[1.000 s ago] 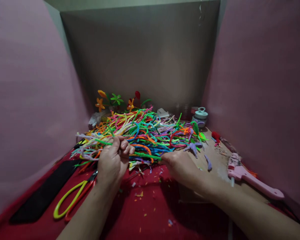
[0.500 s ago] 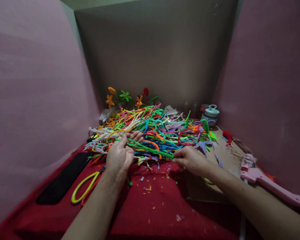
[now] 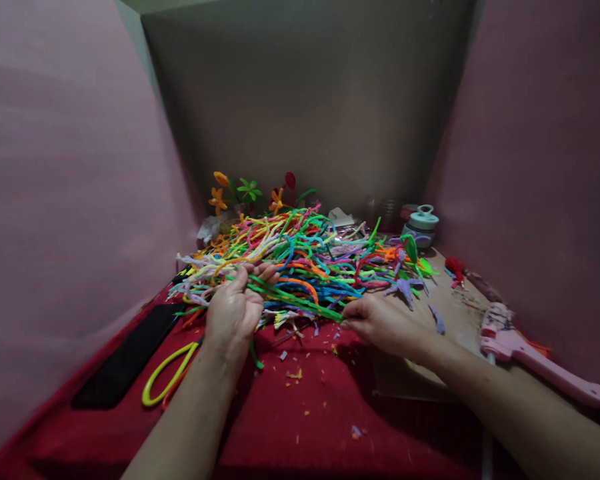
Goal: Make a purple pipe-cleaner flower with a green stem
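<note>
Several green pipe cleaners (image 3: 300,304) stretch between my two hands, just in front of a big tangled heap of multicoloured pipe cleaners (image 3: 300,248). My right hand (image 3: 377,323) is closed in a pinch on their right ends. At the other end, my left hand (image 3: 237,303) is turned palm up, its fingers loosely bent, with the green stems passing between thumb and fingers. A loose green piece (image 3: 255,355) lies below the left palm.
Yellow-handled scissors (image 3: 169,375) and a black phone-like slab (image 3: 127,357) lie at left on the red cloth (image 3: 280,427). A pink glue gun (image 3: 540,360) rests at right by a cardboard sheet (image 3: 460,317). Pipe-cleaner flowers (image 3: 250,190) and a lidded bottle (image 3: 423,225) stand behind.
Both hands have shifted slightly left and down together, still holding the green pipe cleaners. The stems look closer together now.
</note>
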`<state>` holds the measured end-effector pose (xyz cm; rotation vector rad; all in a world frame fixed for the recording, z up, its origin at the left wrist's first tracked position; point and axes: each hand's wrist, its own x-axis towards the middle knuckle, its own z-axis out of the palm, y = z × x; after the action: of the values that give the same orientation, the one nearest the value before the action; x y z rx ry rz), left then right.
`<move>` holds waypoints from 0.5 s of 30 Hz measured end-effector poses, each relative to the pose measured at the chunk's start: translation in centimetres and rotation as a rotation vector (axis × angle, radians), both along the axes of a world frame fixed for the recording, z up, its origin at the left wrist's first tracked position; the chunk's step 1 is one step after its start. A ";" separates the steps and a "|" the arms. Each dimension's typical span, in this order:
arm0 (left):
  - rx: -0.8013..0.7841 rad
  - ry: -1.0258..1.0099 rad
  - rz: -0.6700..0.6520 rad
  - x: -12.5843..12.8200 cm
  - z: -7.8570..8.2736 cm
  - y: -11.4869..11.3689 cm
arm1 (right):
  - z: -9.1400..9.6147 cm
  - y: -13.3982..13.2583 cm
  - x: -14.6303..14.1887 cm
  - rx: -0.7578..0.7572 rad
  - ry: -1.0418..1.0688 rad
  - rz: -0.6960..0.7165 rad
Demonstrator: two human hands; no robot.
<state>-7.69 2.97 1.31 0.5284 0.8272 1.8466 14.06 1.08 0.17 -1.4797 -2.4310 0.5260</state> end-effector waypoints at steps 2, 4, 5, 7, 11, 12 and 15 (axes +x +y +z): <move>-0.012 0.018 0.045 -0.2 0.1 -0.2 | -0.7 -0.1 -0.3 0.146 -0.039 0.014; -0.022 0.023 0.038 -0.7 0.1 -0.3 | -1.7 -0.1 -0.6 0.245 -0.092 0.027; -0.005 0.036 -0.019 -0.9 0.0 -0.3 | -2.1 -0.1 -0.7 0.275 -0.131 0.048; 0.017 0.051 -0.064 -1.3 -0.2 -0.2 | -2.7 -0.2 -0.9 0.307 -0.188 0.094; -0.021 0.014 -0.036 -1.3 -0.2 -0.1 | -2.5 -0.5 -0.9 0.339 -0.196 0.159; -0.030 -0.003 -0.027 -1.2 -0.2 -0.1 | -2.3 -0.6 -0.9 0.341 -0.193 0.169; 0.017 -0.013 -0.041 -1.4 -0.2 -0.1 | -2.1 -0.7 -0.7 0.348 -0.188 0.190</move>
<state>-9.11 2.88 1.14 0.5399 0.7875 1.8192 13.38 0.34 -1.93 -1.2089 -2.6520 -0.0098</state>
